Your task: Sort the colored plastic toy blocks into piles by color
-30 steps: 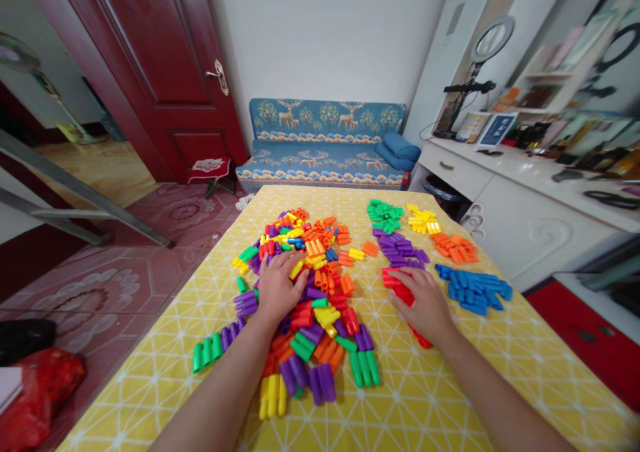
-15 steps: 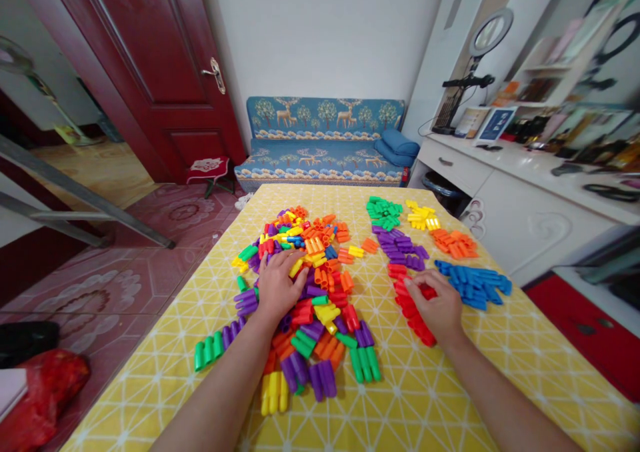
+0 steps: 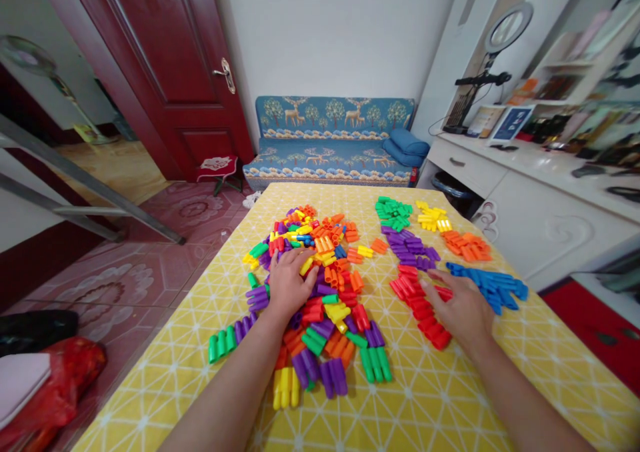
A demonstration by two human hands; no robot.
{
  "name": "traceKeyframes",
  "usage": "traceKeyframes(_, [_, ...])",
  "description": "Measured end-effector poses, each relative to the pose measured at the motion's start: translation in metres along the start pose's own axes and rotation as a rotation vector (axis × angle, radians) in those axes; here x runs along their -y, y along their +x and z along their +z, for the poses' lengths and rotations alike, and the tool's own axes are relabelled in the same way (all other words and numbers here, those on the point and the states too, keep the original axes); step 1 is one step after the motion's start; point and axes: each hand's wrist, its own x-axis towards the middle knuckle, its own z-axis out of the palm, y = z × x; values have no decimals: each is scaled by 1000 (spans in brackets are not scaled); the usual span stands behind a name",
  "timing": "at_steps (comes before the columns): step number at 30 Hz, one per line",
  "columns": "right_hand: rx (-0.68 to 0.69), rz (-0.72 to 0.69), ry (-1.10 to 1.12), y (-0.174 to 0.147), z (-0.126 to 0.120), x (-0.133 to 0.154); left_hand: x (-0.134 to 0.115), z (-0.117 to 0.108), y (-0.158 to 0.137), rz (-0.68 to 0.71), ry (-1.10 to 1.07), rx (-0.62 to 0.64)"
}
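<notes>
My left hand [image 3: 289, 284] rests on a mixed heap of plastic building pieces shaped like joined tubes. Its fingers are spread, and a yellow piece [image 3: 307, 265] lies between index finger and thumb; I cannot tell whether they grip it. Over the right edge of the red pile [image 3: 417, 302] is my right hand [image 3: 465, 309], thumb and fingers apart. A red piece [image 3: 443, 293] shows in the gap between them, apparently lying loose. Blue pieces [image 3: 487, 284] lie just beyond that hand's fingers, partly hidden by it.
Purple [image 3: 407, 247], green [image 3: 393, 212], yellow [image 3: 433, 217] and orange [image 3: 466, 246] piles lie behind the red one on the yellow patterned tablecloth [image 3: 165, 379]. A blue sofa [image 3: 330, 152] stands past the table, a white dresser [image 3: 540, 192] at right.
The view has turned slightly left. My right thumb and fingers, close together over the red pile before, have parted, and that hand sits a little farther right. My left hand stays on the heap.
</notes>
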Motion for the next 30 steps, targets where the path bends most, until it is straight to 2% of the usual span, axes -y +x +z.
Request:
traceKeyframes(4, [-54, -81, -63, 3, -7, 1, -2, -1, 0, -6, 2, -2])
traceKeyframes(6, [-97, -169, 20, 6, -11, 11, -2, -1, 0, -3, -1, -4])
traceKeyframes(8, [-79, -273, 179, 9, -13, 29, -2, -1, 0, 0, -5, -3])
traceKeyframes(10, [38, -334, 351, 10, -12, 54, -1, -1, 0, 0, -8, -1])
traceKeyframes(14, [328, -317, 512, 6, 6, 105, -1, -2, 0, 0, -8, 0])
traceKeyframes(17, [398, -316, 611, 1, 28, 126, -2, -3, 0, 0, -5, 2])
traceKeyframes(20, [362, -247, 739, -5, 46, 130, -4, -4, 0, -8, -1, 5])
traceKeyframes(24, [264, -164, 812, -10, 53, 124, -4, -5, 1, -9, 1, 11])
traceKeyframes(27, [221, -172, 819, -13, 52, 124, -3, -5, 1, -5, 2, 16])
traceKeyframes(30, [243, -229, 771, -15, 50, 127, -3, -5, 1, -1, 5, 18])
